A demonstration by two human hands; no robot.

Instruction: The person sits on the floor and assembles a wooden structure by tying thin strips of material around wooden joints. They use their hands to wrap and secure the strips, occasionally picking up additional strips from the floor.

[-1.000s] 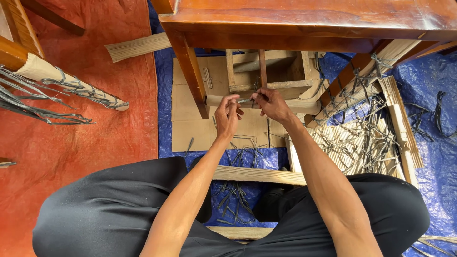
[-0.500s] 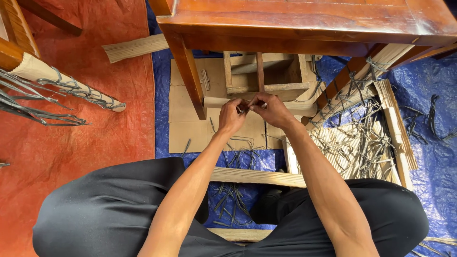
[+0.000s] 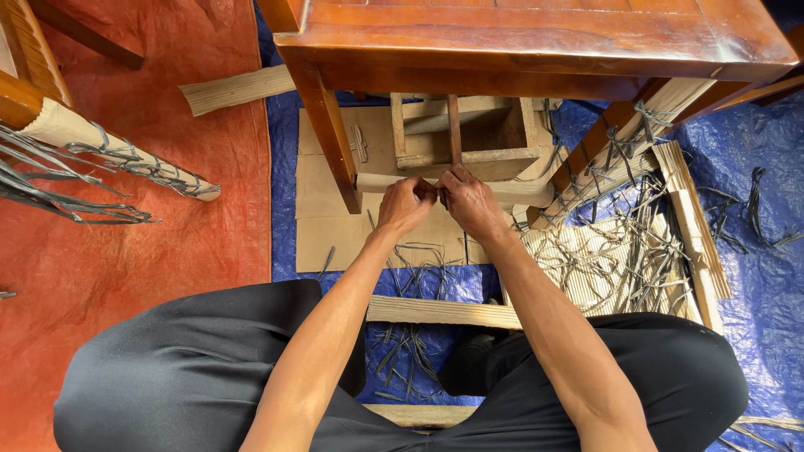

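I sit on the floor before a dark red wooden table (image 3: 536,42). My left hand (image 3: 406,207) and my right hand (image 3: 466,201) meet just under its front edge, fingers pinched together on a cardboard-wrapped crossbar (image 3: 519,189) at its middle. What the fingertips grip is too small to make out; it looks like a thin dark strap. The table's front left leg (image 3: 331,138) stands left of my left hand. Behind the hands is a pale wooden frame (image 3: 465,134) lying on flat cardboard (image 3: 335,218).
Cut grey straps (image 3: 603,251) litter corrugated cardboard strips at the right. A wooden slat (image 3: 435,311) lies across my lap area on blue tarp (image 3: 754,276). A strapped cardboard-wrapped leg (image 3: 126,155) lies on the red tarp at the left. My black-trousered knees (image 3: 193,368) fill the bottom.
Both hands have moved closer together and slightly toward the crossbar, fingertips now touching. The view has shifted a little; the table and wrapped parts stay where they were.
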